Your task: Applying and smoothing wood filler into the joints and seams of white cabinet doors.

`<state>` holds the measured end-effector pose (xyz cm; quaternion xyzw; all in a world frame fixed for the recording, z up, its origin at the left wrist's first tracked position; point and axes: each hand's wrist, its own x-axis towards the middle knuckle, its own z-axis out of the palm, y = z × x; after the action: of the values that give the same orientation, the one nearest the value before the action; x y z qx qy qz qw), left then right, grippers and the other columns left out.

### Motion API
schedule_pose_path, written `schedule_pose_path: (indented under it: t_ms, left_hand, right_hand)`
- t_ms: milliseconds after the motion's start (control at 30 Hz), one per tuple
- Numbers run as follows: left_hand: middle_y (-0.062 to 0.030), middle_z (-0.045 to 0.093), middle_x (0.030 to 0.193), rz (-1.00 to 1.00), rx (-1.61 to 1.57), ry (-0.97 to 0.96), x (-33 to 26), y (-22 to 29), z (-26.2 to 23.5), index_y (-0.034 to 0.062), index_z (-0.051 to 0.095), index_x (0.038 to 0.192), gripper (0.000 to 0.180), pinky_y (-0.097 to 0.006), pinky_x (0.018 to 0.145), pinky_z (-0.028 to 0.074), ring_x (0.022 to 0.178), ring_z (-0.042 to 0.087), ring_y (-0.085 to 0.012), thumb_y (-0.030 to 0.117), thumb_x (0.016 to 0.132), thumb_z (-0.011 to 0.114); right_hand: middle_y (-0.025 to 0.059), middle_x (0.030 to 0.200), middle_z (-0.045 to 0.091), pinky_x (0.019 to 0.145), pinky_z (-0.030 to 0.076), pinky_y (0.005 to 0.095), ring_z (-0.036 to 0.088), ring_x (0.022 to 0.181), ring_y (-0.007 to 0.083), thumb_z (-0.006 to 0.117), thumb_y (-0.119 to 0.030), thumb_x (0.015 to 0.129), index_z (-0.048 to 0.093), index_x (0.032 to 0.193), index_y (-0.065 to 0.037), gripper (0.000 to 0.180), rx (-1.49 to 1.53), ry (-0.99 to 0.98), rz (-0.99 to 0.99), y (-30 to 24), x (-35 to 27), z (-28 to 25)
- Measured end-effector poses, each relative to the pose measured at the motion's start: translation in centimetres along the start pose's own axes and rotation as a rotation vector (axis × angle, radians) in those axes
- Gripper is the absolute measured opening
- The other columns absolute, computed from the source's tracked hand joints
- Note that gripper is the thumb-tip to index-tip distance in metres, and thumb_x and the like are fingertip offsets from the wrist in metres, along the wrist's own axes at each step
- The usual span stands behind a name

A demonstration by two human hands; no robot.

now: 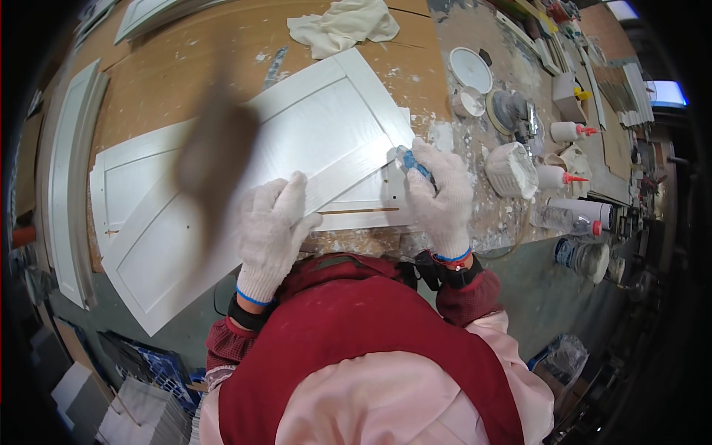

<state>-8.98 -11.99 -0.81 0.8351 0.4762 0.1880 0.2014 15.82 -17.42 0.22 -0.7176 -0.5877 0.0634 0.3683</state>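
A white framed cabinet door (297, 126) lies slanted across another white panel (356, 199) on the table. My left hand (268, 230), in a white knitted glove, grips the door's near edge, its fingers over the top and the thumb toward the edge. At the door's right end my right hand (443, 194), gloved alike, is closed on a small blue object (415, 163). Its fingers cover much of that object, so its kind cannot be made out. A dark blurred shape (215, 148) close to the camera hides part of the door.
A crumpled white cloth (345, 26) lies beyond the door. To the right stand a round sander (510, 111), a white tub (512, 169), a white lid (471, 69) and red-tipped bottles (567, 132). White panels (70, 185) lean at the left. A clear bottle (564, 220) lies near the right edge.
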Motion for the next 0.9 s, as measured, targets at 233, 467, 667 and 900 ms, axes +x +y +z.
schedule_pose_path:
  t_ms: [233,467,667,900]
  left_hand:
    - [-0.0104,0.061,0.112,0.007,0.013,0.001,0.0,-0.1,0.2,0.0078,0.06,0.127,0.062,-0.04,0.092,0.042,0.103,0.053,-0.0282,0.03,0.072,0.079]
    - [-0.0109,0.061,0.112,-0.002,-0.017,-0.017,0.0,-0.1,0.2,0.0081,0.06,0.129,0.063,-0.04,0.092,0.042,0.103,0.053,-0.0285,0.03,0.073,0.079]
    - [-0.0111,0.061,0.112,-0.002,-0.015,0.005,0.0,-0.2,0.1,0.0079,0.06,0.128,0.063,-0.04,0.093,0.042,0.103,0.053,-0.0285,0.03,0.072,0.079]
    - [-0.0111,0.06,0.112,0.023,-0.01,0.005,0.1,0.0,-0.2,0.007,0.06,0.128,0.063,-0.04,0.092,0.042,0.102,0.053,-0.0292,0.027,0.072,0.08]
  right_hand:
    - [0.0142,0.1,0.065,0.078,0.051,0.0335,0.063,0.09,0.0268,0.062,-0.002,0.08,0.067,0.115,-0.002,0.036,0.018,0.014,-0.007,-0.6,0.3,0.0]
    - [0.0148,0.098,0.065,0.077,0.05,0.0329,0.064,0.089,0.0273,0.062,-0.002,0.079,0.068,0.114,-0.002,0.036,-0.035,0.014,-0.028,-0.3,0.2,0.1]
    - [0.0143,0.097,0.065,0.079,0.051,0.0347,0.064,0.09,0.0273,0.062,-0.003,0.079,0.068,0.114,-0.004,0.036,0.052,-0.081,0.086,-0.9,0.3,-0.4]
    - [0.0136,0.103,0.067,0.084,0.05,0.0351,0.063,0.093,0.0276,0.063,-0.004,0.08,0.067,0.115,-0.004,0.035,-0.021,0.02,0.083,1.1,-1.0,-1.5]
